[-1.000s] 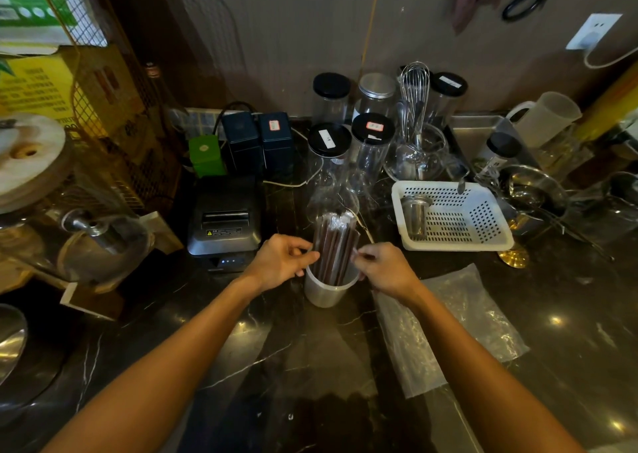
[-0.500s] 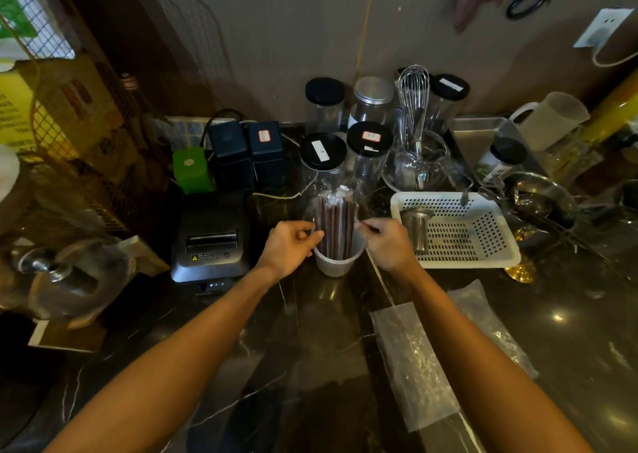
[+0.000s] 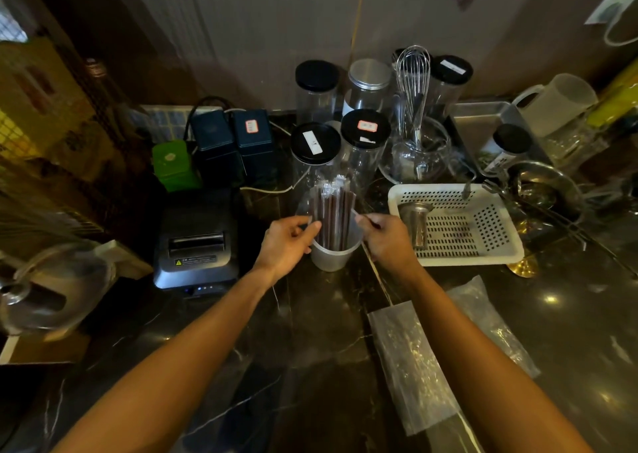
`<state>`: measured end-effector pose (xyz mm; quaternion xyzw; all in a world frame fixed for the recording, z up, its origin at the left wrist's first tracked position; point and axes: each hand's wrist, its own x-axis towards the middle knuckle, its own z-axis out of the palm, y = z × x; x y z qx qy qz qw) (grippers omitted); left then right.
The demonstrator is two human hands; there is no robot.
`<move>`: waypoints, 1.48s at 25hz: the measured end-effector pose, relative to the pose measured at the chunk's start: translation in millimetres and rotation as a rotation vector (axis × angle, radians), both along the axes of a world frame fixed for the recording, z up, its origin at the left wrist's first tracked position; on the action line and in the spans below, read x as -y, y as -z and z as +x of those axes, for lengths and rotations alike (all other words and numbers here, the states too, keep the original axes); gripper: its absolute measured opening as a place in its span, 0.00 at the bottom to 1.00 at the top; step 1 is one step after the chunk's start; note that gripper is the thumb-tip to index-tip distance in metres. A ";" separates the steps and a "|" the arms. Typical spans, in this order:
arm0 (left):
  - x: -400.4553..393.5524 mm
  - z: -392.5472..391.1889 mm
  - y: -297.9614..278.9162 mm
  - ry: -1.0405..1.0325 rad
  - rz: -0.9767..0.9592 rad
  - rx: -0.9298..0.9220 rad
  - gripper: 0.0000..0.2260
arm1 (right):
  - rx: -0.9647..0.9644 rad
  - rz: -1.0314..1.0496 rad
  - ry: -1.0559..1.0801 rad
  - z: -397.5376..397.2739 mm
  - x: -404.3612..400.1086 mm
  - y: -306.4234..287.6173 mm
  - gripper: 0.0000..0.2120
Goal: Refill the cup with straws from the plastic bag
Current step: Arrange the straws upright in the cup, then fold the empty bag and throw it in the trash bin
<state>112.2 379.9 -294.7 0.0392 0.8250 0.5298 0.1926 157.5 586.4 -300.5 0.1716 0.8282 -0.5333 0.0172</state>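
A translucent plastic cup (image 3: 330, 258) stands on the dark marble counter (image 3: 310, 366), holding a bundle of several brown wrapped straws (image 3: 332, 217) upright. My left hand (image 3: 286, 245) is at the cup's left rim, its fingertips touching the straws. My right hand (image 3: 389, 242) is at the right rim, pinching a thin straw tip that leans toward the bundle. A flat clear plastic bag (image 3: 411, 366) lies on the counter under my right forearm; whether anything is inside it cannot be told.
Black-lidded jars (image 3: 315, 148) and a whisk (image 3: 413, 83) in a glass bowl stand behind the cup. A white perforated basket (image 3: 483, 242) with a metal cup (image 3: 416, 221) sits to the right. A receipt printer (image 3: 196, 242) is at the left.
The cup with straws has slid farther back toward the jars, with both hands staying at its rim. The view has shifted, so the plastic bag now lies nearer me.
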 end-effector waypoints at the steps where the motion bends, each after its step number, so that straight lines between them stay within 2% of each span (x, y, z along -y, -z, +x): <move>1: 0.6 -0.5 -0.2 0.006 -0.006 0.008 0.16 | 0.003 -0.007 0.000 0.9 0.0 -0.7 0.20; 3: 3.0 2.0 -1.8 -0.018 -0.021 0.024 0.20 | -0.008 -0.010 0.007 7.5 -0.9 -3.2 0.22; 5: 5.2 11.2 -1.7 -0.139 -0.050 -0.056 0.21 | -0.041 0.010 0.031 19.0 -4.0 -9.7 0.22; 7: -0.9 32.3 -4.9 -0.253 -0.019 -0.196 0.15 | -0.070 0.043 0.044 38.8 -11.9 -15.9 0.19; 9: -13.7 55.9 -5.9 -0.218 0.035 -0.238 0.09 | -0.063 0.110 0.028 62.7 -17.8 -21.9 0.15; 11: -32.8 80.6 -0.8 -0.036 0.056 -0.181 0.08 | -0.029 0.195 0.030 94.6 -21.9 -24.0 0.11; 14: -61.8 107.6 13.7 0.160 0.006 -0.070 0.06 | 0.034 0.366 0.046 145.2 -28.1 -19.7 0.16; 18: -87.6 123.4 33.5 0.321 -0.135 -0.075 0.19 | 0.124 0.426 0.016 196.5 -36.2 -4.5 0.19; 20: -95.7 125.0 42.3 0.358 -0.226 -0.061 0.25 | 0.148 0.462 -0.014 219.7 -39.7 5.2 0.19; 25: -101.4 125.3 59.6 0.328 -0.309 0.056 0.29 | 0.170 0.605 -0.055 275.1 -47.4 38.0 0.22; 28: -103.0 131.6 64.6 0.309 -0.285 0.102 0.25 | 0.299 0.587 -0.120 292.2 -54.9 52.9 0.33; 30: -106.3 138.8 65.3 0.322 -0.264 0.124 0.18 | 0.349 0.626 -0.154 300.5 -57.2 58.8 0.40; 32: -108.0 145.2 63.4 0.342 -0.230 0.152 0.09 | 0.379 0.633 -0.165 307.0 -56.9 62.0 0.43; 34: -109.4 150.8 54.6 0.312 -0.125 0.304 0.06 | 0.388 0.609 -0.164 311.5 -58.0 65.1 0.45; 37: -114.3 155.3 37.0 0.243 0.089 0.574 0.08 | 0.367 0.585 -0.172 317.9 -61.3 65.1 0.47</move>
